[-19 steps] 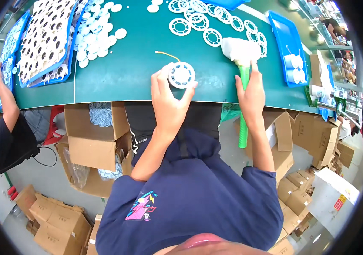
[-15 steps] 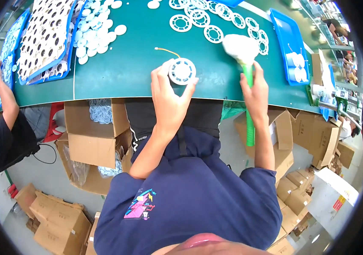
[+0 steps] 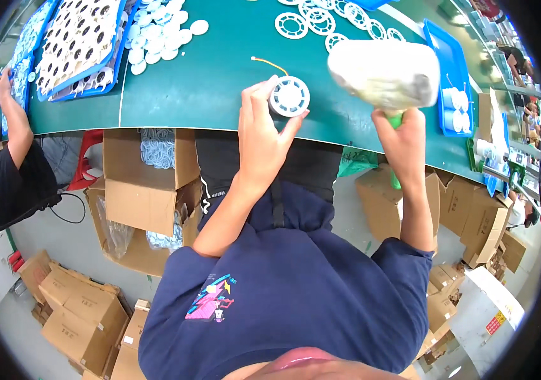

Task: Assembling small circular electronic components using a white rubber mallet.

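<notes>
My left hand [image 3: 259, 142] grips a round white housing [image 3: 290, 96] by its sides near the front edge of the green table. A slotted white ring shows on the housing's top. From its far side a thin yellow wire [image 3: 273, 63] with a small plug runs onto the tabletop. Held up to the right of it is a mallet [image 3: 381, 73] with a bulky whitish head, its face worn and stained. My right hand [image 3: 402, 142] is wrapped round the mallet's green handle, just below the head. The mallet head and the housing are apart.
Loose slotted rings [image 3: 291, 26] lie at the back, white discs [image 3: 159, 31] at the back left. A blue tray [image 3: 121, 47] holds white parts with dark centres; another blue tray [image 3: 443, 54] at right holds white housings. At far left, another person's hand [image 3: 7, 95]. Cardboard boxes [image 3: 140, 202] stand below.
The mallet has risen toward the camera, its head now looking larger and turned sideways. My right hand now sits close below the head. My left hand still holds the housing; the view has shifted slightly.
</notes>
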### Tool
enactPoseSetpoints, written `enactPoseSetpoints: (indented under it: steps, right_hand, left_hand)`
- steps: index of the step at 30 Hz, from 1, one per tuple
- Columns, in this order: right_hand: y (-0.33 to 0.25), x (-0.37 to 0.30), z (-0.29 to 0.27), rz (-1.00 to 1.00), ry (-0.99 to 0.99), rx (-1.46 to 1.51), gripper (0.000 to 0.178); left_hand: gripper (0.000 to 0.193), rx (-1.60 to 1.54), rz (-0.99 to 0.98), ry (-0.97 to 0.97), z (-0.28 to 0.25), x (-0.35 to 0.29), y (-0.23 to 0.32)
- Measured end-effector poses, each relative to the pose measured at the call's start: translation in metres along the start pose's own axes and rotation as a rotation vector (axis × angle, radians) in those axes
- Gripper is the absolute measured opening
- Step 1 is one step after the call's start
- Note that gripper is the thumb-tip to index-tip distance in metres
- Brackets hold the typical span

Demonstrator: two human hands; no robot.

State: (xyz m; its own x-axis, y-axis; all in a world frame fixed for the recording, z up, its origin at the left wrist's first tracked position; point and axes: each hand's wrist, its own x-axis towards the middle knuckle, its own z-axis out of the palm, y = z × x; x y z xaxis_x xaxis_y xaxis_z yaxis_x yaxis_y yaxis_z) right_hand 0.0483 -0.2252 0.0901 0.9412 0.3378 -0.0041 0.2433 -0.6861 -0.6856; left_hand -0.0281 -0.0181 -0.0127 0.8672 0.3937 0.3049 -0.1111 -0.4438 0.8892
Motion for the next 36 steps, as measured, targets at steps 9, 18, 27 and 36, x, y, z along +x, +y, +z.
enactPoseSetpoints:
  steps: [9, 18, 27, 36]
  right_hand:
    - [0.022, 0.008, 0.024, 0.063, 0.200, 0.054, 0.031]
    - [0.019, 0.003, 0.033, -0.332, 0.426, -0.445, 0.066]
    - [-0.018, 0.015, 0.076, -0.487, -0.012, -0.103, 0.067]
    - [-0.023, 0.036, 0.068, -0.488, -0.234, -0.018, 0.063]
  left_hand:
    - [0.073, -0.022, 0.062, -0.080, -0.006, 0.008, 0.000]
    - [0.073, 0.002, 0.073, -0.183, -0.011, 0.016, -0.006]
    - [0.068, 0.027, 0.136, -0.151, -0.011, 0.014, -0.012]
    - [0.068, 0.032, 0.154, -0.176, -0.016, 0.014, -0.013]
